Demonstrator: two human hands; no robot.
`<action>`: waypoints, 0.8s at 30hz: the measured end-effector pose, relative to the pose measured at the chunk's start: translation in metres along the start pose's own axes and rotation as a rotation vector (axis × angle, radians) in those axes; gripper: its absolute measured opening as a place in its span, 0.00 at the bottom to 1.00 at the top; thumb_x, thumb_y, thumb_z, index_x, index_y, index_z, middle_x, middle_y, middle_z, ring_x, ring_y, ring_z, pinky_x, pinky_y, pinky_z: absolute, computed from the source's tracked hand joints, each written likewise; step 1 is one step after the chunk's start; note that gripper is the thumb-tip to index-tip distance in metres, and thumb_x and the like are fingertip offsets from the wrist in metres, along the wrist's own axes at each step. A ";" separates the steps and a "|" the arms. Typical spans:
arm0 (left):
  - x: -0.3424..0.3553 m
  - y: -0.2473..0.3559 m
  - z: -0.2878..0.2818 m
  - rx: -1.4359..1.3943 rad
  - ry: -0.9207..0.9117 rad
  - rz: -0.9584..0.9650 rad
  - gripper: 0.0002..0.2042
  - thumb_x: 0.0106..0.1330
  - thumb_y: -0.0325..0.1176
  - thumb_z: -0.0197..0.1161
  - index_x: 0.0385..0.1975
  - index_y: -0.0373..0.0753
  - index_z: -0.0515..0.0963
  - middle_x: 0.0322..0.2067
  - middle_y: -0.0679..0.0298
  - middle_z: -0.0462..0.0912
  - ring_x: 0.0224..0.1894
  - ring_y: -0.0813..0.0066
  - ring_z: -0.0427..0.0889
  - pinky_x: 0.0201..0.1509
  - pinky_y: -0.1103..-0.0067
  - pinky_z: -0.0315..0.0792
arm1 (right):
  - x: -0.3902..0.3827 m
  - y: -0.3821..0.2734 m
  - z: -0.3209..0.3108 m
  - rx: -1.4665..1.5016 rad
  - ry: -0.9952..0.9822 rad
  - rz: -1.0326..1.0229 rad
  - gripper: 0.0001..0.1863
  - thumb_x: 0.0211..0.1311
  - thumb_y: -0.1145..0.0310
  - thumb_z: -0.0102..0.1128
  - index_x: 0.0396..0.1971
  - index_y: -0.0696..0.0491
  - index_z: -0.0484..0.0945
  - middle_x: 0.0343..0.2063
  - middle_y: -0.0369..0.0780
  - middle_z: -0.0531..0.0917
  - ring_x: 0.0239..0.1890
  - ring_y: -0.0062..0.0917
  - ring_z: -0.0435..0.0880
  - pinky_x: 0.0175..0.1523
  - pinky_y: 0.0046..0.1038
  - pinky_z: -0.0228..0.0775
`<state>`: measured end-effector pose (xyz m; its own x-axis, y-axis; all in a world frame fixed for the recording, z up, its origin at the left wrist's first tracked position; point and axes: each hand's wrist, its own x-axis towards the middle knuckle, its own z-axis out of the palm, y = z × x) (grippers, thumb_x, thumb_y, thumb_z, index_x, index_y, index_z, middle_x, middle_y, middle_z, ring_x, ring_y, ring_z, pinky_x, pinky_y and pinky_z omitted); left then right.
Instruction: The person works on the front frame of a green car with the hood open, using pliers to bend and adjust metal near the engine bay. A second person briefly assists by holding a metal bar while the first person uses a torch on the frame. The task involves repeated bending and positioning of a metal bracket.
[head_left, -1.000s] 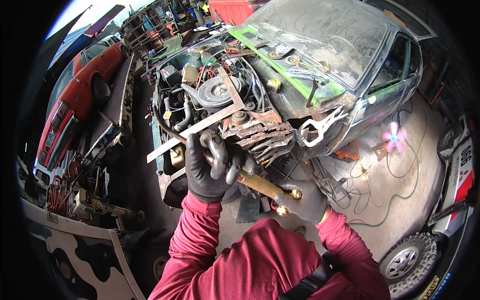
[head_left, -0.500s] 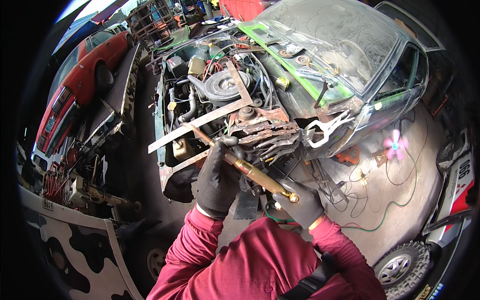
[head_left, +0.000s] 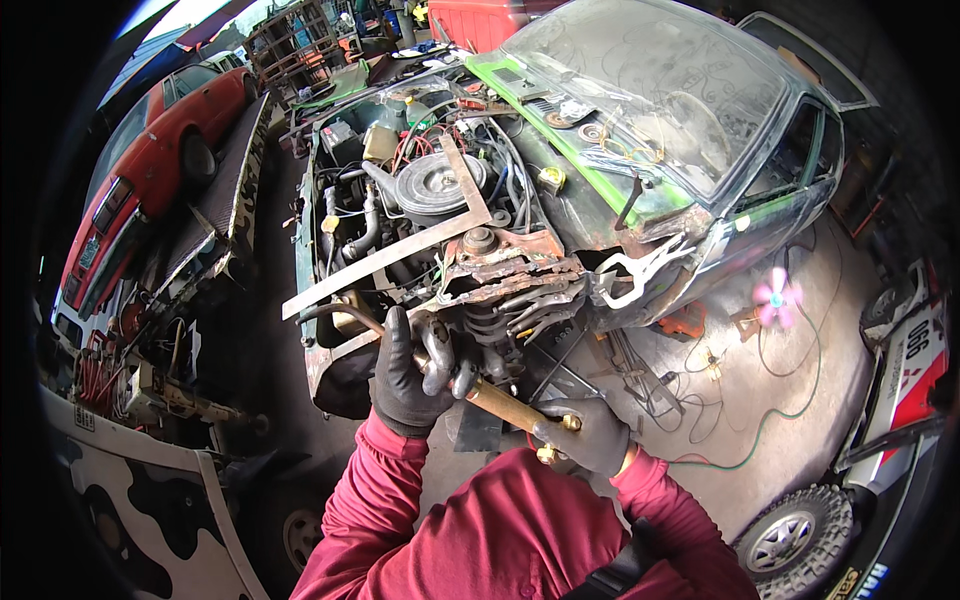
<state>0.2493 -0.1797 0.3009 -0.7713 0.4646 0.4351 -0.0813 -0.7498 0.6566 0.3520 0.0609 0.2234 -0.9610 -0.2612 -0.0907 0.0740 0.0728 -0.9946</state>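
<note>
A brass gas torch (head_left: 505, 405) lies across the front of my body, with its copper tip bent off to the left. My left hand (head_left: 408, 375), in a dark glove, is closed around the torch's neck, with one finger pointing up. Its fingertips curl over the front of the fittings. My right hand (head_left: 590, 435), gloved too, grips the brass handle by the valve knobs at its rear end. Just beyond the tip, a flat metal square (head_left: 400, 252) rests over the engine bay, beside the round air cleaner (head_left: 440, 182). Rusty, torn body metal (head_left: 515, 270) stands ahead of my hands.
The stripped car (head_left: 640, 90) fills the far side. A small pink fan (head_left: 777, 298) and a green hose (head_left: 770, 435) are on the concrete floor at right. A red car (head_left: 150, 150) sits on a ramp at left. A knobby tire (head_left: 795, 540) is at lower right.
The torch has turned: its tip has swung left and down, and its valve knobs now show more. My left fingers have shifted along the neck. Both hands have moved slightly lower.
</note>
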 end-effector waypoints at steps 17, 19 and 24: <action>0.003 -0.011 0.011 -0.058 0.190 0.024 0.33 0.90 0.59 0.35 0.31 0.42 0.76 0.13 0.70 0.65 0.21 0.66 0.73 0.48 0.61 0.79 | -0.001 0.001 0.003 -0.038 0.045 -0.133 0.20 0.75 0.65 0.74 0.58 0.61 0.86 0.34 0.40 0.92 0.31 0.18 0.91 0.38 0.25 0.84; -0.002 -0.014 -0.001 -0.025 0.019 0.050 0.32 0.91 0.57 0.34 0.37 0.39 0.79 0.18 0.69 0.71 0.24 0.67 0.76 0.48 0.59 0.81 | -0.002 0.004 0.004 0.025 0.011 -0.007 0.21 0.73 0.64 0.76 0.58 0.60 0.87 0.35 0.40 0.92 0.31 0.18 0.91 0.39 0.25 0.84; -0.006 -0.018 -0.012 0.249 0.546 0.020 0.25 0.91 0.54 0.43 0.47 0.40 0.79 0.26 0.68 0.74 0.32 0.74 0.76 0.50 0.62 0.78 | 0.002 0.003 0.006 -0.345 0.238 -0.196 0.19 0.74 0.62 0.74 0.56 0.60 0.88 0.38 0.43 0.93 0.38 0.25 0.93 0.43 0.31 0.85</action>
<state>0.2478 -0.1745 0.2796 -0.9893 0.0925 0.1126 0.0362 -0.5927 0.8046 0.3523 0.0544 0.2203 -0.9854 -0.0767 0.1518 -0.1695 0.3708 -0.9131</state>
